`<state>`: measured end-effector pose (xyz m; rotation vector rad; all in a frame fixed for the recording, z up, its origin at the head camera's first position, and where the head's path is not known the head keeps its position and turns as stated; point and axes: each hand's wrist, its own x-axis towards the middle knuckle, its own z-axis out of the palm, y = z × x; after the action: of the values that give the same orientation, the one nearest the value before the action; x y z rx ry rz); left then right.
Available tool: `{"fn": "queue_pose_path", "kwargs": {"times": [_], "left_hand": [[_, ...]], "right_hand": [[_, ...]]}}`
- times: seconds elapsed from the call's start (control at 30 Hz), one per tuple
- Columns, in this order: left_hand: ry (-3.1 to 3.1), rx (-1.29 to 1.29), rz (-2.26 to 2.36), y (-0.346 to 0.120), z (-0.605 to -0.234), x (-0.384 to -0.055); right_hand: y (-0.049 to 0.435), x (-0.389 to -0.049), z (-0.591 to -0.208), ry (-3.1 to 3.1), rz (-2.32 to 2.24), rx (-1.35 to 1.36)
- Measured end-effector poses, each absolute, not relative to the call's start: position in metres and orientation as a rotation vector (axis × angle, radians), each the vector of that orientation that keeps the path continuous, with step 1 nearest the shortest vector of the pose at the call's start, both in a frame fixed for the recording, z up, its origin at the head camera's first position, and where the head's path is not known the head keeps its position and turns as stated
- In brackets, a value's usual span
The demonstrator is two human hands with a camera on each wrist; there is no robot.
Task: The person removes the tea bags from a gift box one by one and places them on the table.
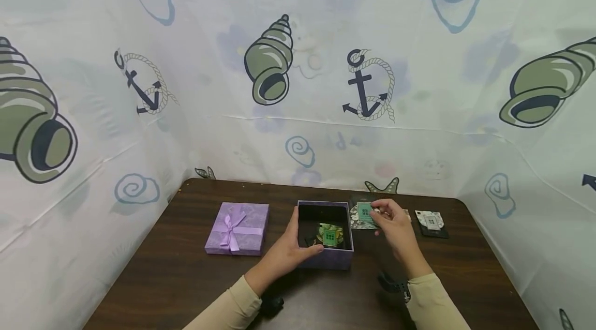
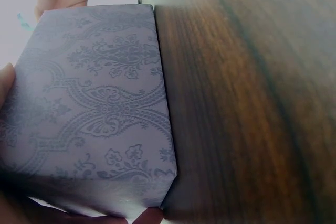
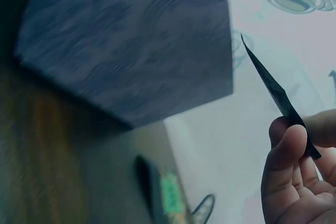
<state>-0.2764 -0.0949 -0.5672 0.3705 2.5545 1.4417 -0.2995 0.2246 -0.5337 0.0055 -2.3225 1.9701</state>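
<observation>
Box [image 1: 326, 260] on table [image 1: 160, 281], shell-print backdrop [image 1: 321, 92].

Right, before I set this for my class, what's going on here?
A person's left hand holds an open purple box by its left side. The right hand pinches a small flat packet beside it. A green-labelled packet lies in the box, another packet on the table further right. The bow-topped lid sits to the left.
</observation>
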Motion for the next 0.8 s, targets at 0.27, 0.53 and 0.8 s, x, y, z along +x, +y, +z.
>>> {"fn": "queue_pose_path", "kwargs": {"times": [0.27,0.53,0.8], "left_hand": [[2.561,0.375,1.438,-0.090,-0.567,-0.279],[2.567,0.366,1.430,-0.085,-0.568,-0.282],[2.585,0.337,1.424,-0.085,-0.566,-0.284]], "right_hand": [[0.247,-0.297,-0.563,-2.429,1.939,-0.136],[0.255,-0.289,-0.590,-2.564,1.932,-0.176],[0.256,-0.293,-0.601,-2.589,1.968,-0.128]]}}
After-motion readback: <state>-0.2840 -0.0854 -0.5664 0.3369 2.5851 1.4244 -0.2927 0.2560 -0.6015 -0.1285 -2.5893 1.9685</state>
